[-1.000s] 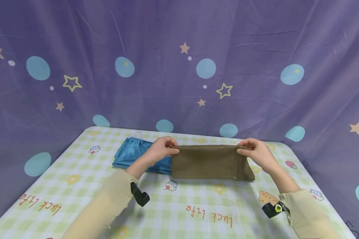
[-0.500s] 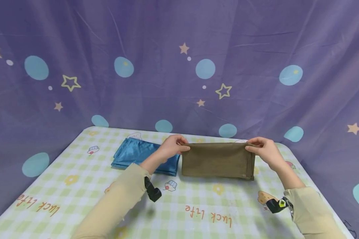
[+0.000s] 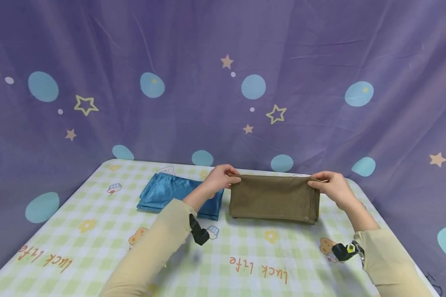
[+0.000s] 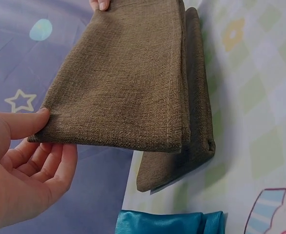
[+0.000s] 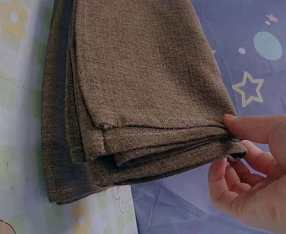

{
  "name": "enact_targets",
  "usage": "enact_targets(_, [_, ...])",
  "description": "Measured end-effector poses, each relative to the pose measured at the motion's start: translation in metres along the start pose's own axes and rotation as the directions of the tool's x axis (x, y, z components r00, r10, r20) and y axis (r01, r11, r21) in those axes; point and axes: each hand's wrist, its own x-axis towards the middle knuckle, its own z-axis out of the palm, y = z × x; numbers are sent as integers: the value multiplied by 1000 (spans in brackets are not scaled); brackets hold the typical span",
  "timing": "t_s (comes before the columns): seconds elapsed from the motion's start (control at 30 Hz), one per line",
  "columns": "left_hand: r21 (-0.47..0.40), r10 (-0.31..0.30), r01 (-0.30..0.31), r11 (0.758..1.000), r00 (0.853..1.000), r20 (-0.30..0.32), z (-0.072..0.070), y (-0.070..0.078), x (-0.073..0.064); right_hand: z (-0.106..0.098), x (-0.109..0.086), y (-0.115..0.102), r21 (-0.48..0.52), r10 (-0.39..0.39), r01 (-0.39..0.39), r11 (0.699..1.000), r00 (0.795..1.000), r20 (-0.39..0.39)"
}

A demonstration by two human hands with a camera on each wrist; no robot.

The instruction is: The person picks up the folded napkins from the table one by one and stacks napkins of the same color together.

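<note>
A brown folded cloth (image 3: pixel 273 197) hangs between my two hands by its upper edge. My left hand (image 3: pixel 219 179) pinches the upper left corner, thumb on the near face and the other fingers behind. At the upper right corner my right hand (image 3: pixel 332 187) pinches the cloth the same way; several stacked layers show at that end in the right wrist view. Behind the held cloth, another brown folded piece (image 4: pixel 201 92) lies low over the table in the left wrist view, mostly hidden in the head view. Left of it lies a shiny blue folded cloth (image 3: pixel 171 193), partly behind my left hand.
A green and white checked tablecloth (image 3: pixel 193 272) with printed cakes, flowers and lettering covers the table. Its far edge meets a purple curtain (image 3: pixel 208 128) with stars and blue ovals. Both wrists wear small black cameras, the left camera (image 3: pixel 199 231) among them.
Both hands have shifted right with the brown cloth, the left hand farther and slightly upward. The cloth no longer overlaps the blue one, and its flared lower right corner now hangs straighter.
</note>
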Motion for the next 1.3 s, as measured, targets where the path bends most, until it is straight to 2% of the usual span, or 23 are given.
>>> enact_targets(0.27, [-17,-18,17,1000,1000,-19,4,-6,6,1,5,2,-5,16,-16,1000,1000,12])
enact_targets(0.57, [13,7,-6,1000,999,-49,10,-17,13,4,11,11,41,14,-15,999,1000,25])
enact_targets(0.87, [-2,1,-1,1000,994,-109,15,-28,23,13,18,17,-22,21,-21,1000,1000,23])
enact_targets(1.13, [-21,-20,18,1000,991,-130,19,-31,24,20,23,24,-62,21,-22,998,1000,-13])
enact_targets(1.3, [5,-25,26,1000,991,-135,20,-37,25,26,25,29,-94,-12,6,996,998,-68])
